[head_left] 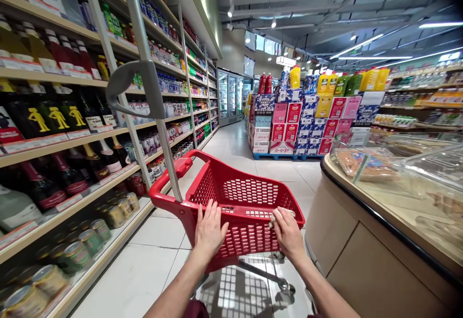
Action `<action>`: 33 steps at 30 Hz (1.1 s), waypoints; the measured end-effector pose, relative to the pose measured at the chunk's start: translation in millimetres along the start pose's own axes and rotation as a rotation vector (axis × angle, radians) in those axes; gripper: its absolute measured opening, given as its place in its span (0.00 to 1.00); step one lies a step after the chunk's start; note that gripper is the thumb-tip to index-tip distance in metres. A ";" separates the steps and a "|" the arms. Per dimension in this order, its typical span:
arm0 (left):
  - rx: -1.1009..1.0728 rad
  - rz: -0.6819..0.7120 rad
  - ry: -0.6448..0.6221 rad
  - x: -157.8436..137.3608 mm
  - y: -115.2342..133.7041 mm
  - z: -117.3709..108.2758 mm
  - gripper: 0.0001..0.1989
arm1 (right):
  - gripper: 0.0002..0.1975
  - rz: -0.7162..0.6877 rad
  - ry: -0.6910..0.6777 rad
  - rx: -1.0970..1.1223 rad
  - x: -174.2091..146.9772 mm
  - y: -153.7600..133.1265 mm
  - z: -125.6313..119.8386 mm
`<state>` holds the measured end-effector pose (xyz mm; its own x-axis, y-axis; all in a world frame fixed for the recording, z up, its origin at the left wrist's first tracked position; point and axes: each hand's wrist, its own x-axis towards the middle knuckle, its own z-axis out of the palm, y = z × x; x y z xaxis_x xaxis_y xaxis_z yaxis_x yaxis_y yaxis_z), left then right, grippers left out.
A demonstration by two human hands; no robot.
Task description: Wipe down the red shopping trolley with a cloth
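Note:
A red plastic shopping cart [249,224] with a perforated basket stands sideways before me. My left hand [210,229] lies on its near rim, fingers stretched out and fairly flat. Toward the basket's right end, my right hand [291,233] is curled over the same rim with a pale cloth [274,218] bunched under its fingers. The cloth is mostly covered by that hand. A grey pole with a grey loop handle [155,91] rises from the cart's left end. Nothing shows inside the visible part of the basket.
Shelves [104,183] of bottles and cans run along the left. A curved counter [340,241] with a glass top and packaged food stands close on the right. Ahead are stacked drink cartons [285,125] on blue pallets, and glass-door fridges [230,94] farther back. Tiled floor [231,144] lies between.

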<state>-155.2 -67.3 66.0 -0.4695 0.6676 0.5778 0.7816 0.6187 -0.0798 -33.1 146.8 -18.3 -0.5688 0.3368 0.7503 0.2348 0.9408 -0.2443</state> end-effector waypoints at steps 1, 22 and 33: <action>-0.001 0.009 -0.005 0.1 5.0 2.2 0.21 | 0.19 0.002 -0.005 0.001 0.3 -1.9 0.4; -0.051 0.044 -0.051 -2.4 21.5 13.5 0.21 | 0.22 0.154 -0.109 -0.070 -5.7 22.6 -1.5; -0.061 0.022 -0.067 -2.9 22.0 14.5 0.24 | 0.20 -0.065 -0.112 0.052 -1.0 -5.0 5.6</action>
<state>-142.6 -49.6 50.8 -0.4769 0.7079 0.5210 0.8143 0.5790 -0.0412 -38.2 142.0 -21.3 -0.6662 0.2747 0.6933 0.1550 0.9604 -0.2315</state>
